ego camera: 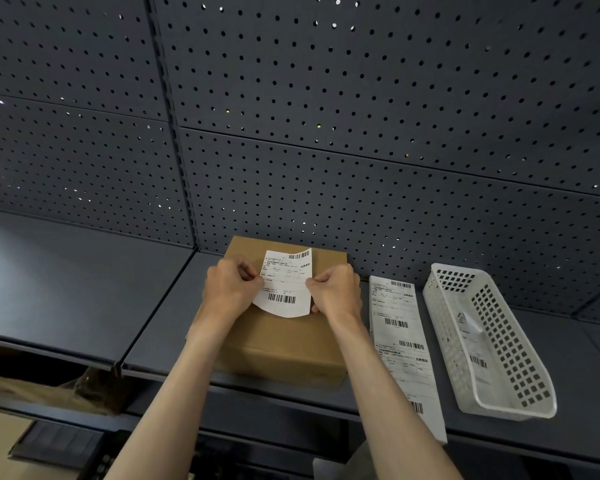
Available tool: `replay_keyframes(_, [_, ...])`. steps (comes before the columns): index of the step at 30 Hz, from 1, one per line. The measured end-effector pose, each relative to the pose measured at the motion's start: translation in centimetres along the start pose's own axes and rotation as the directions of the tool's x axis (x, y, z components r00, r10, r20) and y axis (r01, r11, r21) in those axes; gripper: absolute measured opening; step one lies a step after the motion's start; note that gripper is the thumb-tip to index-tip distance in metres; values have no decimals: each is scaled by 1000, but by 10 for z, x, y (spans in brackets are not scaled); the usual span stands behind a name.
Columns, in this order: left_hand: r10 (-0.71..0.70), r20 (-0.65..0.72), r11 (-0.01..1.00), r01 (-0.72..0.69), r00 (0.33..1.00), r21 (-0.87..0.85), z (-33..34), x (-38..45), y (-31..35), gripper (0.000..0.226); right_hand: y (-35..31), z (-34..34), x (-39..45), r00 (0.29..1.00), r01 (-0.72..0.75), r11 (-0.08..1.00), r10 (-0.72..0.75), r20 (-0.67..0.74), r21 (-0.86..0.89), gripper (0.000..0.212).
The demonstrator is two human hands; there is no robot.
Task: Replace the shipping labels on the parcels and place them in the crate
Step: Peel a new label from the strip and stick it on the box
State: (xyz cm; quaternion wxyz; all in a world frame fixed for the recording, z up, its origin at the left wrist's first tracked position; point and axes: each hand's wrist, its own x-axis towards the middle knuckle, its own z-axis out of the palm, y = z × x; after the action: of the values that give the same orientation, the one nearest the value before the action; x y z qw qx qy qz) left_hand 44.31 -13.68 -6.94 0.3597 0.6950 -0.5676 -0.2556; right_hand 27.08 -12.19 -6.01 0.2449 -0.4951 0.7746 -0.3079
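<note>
Head view shows both my hands pinched shut on one shipping label (284, 284): the left hand (231, 289) grips its left edge and the right hand (336, 292) its right edge, holding it curled just above the top of the brown parcel (277, 337), which sits on the shelf (83, 285) against the pegboard. I judge this as the labelling step, either peeling or laying down; I cannot tell which. Next, the label must sit flat and square on the parcel, with the strip of spare labels (400, 341) and the white crate (534, 396) waiting to my right.
</note>
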Motion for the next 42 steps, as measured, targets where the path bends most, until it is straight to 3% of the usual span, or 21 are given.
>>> replay_keyframes(14, [25,-1,992,-24,1000,122,1,0,1,15,3,5,3,992,80,988,-92,-89,-130,27])
replay_keyframes(17, [49,-24,982,-43,999,186,0,-2,2,16,9,-4,-1,977,122,962,-160,-140,-244,27])
replay_keyframes(20, [187,-26,953,-175,982,249,3,-1,6,7,13,-7,-3,913,294,887,-371,-170,-356,11])
replay_keyframes(22, [376,72,871,-379,924,312,10,4,5,18,18,-1,4,851,450,790,-520,-67,-415,27])
replay_keyframes(24, [447,225,799,-500,866,335,19,10,5,37,21,7,13,816,554,726,-570,95,-408,39])
replay_keyframes(27, [373,368,809,-492,852,321,30,17,6,48,20,15,21,801,597,700,-541,256,-391,45])
replay_keyframes(30, [333,426,792,-495,841,357,35,21,7,50,19,19,26,805,593,681,-515,295,-430,48])
replay_keyframes(36, [316,324,853,-417,892,315,35,25,4,49,18,25,22,847,516,714,-507,158,-474,50])
replay_keyframes(42, [239,263,867,-328,935,376,33,24,-1,50,19,24,18,878,447,740,-471,87,-503,51])
